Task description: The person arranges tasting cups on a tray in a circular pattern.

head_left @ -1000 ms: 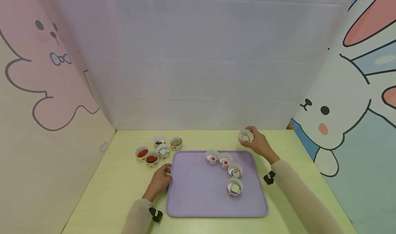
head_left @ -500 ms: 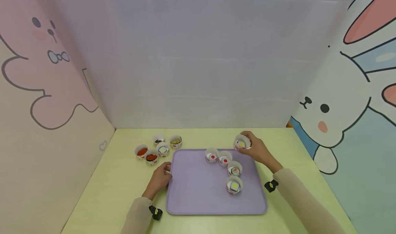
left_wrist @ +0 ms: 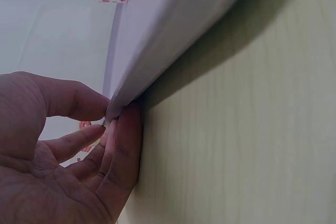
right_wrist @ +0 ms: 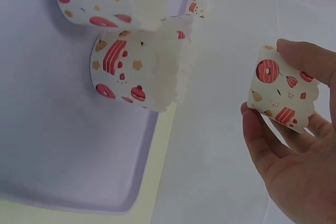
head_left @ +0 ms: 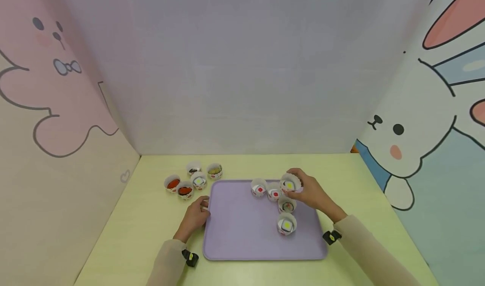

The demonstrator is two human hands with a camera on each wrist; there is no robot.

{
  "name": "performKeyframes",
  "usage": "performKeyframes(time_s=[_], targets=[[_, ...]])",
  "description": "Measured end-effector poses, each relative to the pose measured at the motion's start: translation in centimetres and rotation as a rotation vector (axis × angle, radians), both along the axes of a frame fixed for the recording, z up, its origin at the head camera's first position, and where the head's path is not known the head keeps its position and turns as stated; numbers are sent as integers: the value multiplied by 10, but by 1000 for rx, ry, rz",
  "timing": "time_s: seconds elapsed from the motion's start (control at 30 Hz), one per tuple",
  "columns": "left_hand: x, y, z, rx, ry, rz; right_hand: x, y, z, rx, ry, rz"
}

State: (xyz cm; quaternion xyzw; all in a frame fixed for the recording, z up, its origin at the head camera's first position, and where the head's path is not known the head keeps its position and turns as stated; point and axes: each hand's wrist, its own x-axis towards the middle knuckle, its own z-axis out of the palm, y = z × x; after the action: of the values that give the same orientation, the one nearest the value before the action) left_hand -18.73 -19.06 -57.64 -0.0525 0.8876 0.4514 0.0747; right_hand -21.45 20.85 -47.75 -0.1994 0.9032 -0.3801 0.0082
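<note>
My right hand (head_left: 311, 192) grips a white paper baking cup (head_left: 290, 181) with a white and yellow piece inside. In the right wrist view the held cup (right_wrist: 278, 85) shows pink cake prints and a scalloped rim, between thumb and fingers. It hangs over the far right of the lilac tray (head_left: 242, 239). Below it are a cup with a red-centred piece (head_left: 274, 192) and a cup with a pinkish filling (head_left: 286, 205). A yellow-centred cup (head_left: 286, 224) is nearer. My left hand (head_left: 193, 218) pinches the tray's left edge; the thumb (left_wrist: 79, 100) lies on the rim.
Left of the tray, several more cups stand together on the pale table (head_left: 132, 231), among them an orange-filled cup (head_left: 172, 184) and an olive-green-filled cup (head_left: 214, 171). Another red-centred cup (head_left: 259, 188) sits at the tray's far edge. A pale wall (head_left: 242, 88) rises behind.
My right hand has brought the held cup from beyond the tray's far right corner leftward and nearer, over the tray. The left hand has stayed at the tray's edge.
</note>
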Motion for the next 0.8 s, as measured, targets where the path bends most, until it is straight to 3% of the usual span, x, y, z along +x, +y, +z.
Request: performKeyframes(time_s=[0.4,0.8], targets=[[-1,0,0,-10,-1,-1,19,-24,-9,41,41,66],[-1,0,0,10,22,-9,34,-39,-18,34,-26,121]])
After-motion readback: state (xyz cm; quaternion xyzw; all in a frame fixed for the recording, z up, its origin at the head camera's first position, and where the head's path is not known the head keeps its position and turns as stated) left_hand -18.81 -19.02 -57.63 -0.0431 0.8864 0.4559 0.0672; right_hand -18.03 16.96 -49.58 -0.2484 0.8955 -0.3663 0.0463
